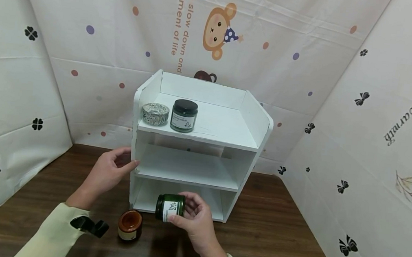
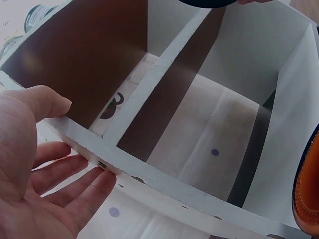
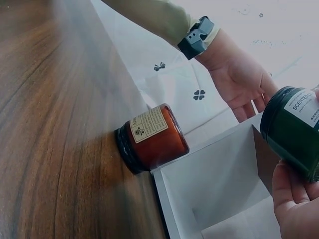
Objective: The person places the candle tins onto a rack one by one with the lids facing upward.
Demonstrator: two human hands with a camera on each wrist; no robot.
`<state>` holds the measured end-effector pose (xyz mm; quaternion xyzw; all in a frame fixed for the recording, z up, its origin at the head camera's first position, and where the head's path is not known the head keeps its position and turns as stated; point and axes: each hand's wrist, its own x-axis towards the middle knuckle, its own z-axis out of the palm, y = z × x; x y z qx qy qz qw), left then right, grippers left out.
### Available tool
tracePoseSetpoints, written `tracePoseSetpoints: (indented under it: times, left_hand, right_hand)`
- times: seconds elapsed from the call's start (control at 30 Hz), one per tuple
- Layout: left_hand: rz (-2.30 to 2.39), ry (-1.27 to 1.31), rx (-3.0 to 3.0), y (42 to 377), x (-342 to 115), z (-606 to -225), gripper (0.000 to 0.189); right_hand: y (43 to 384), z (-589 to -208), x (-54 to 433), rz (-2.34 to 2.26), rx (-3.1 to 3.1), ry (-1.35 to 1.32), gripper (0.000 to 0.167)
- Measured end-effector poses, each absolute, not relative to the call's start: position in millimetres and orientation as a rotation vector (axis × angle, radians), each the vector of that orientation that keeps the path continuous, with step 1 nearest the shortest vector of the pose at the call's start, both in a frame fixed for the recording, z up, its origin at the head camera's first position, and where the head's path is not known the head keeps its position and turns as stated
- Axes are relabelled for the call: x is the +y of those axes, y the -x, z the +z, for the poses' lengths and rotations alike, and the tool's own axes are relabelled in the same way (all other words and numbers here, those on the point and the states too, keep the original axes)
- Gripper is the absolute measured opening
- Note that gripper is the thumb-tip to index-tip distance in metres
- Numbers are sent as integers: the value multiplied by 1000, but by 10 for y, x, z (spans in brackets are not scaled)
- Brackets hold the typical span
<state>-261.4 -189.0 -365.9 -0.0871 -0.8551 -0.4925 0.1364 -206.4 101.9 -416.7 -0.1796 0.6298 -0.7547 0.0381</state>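
In the head view my left hand (image 1: 109, 170) holds the left side panel of a white shelf unit (image 1: 190, 183). In the left wrist view its thumb lies by the panel's front edge and its fingers (image 2: 97, 191) touch the outer face. My right hand (image 1: 197, 225) grips a green glass candle jar (image 1: 170, 208), tipped sideways with its dark lid to the left, before the bottom compartment. The label (image 3: 302, 108) reads "SCENTED". An amber candle jar (image 1: 130, 224) stands upside down on its black lid, on the table near the unit's front left corner.
On the top shelf, a patterned round tin (image 1: 155, 114) stands left of a dark-lidded candle jar (image 1: 183, 116). The dark wooden table (image 1: 267, 232) extends on both sides of the unit. Printed white cloth (image 1: 103, 46) hangs behind and beside it.
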Motion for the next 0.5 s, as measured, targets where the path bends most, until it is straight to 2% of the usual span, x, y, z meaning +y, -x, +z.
tracePoseSetpoints:
  times: [0.5]
  left_hand:
    - [-1431,244,-2484,2604,-1892,-3650,58]
  right_hand:
    - [2067,-4154,1000,-2360,1832,646,64]
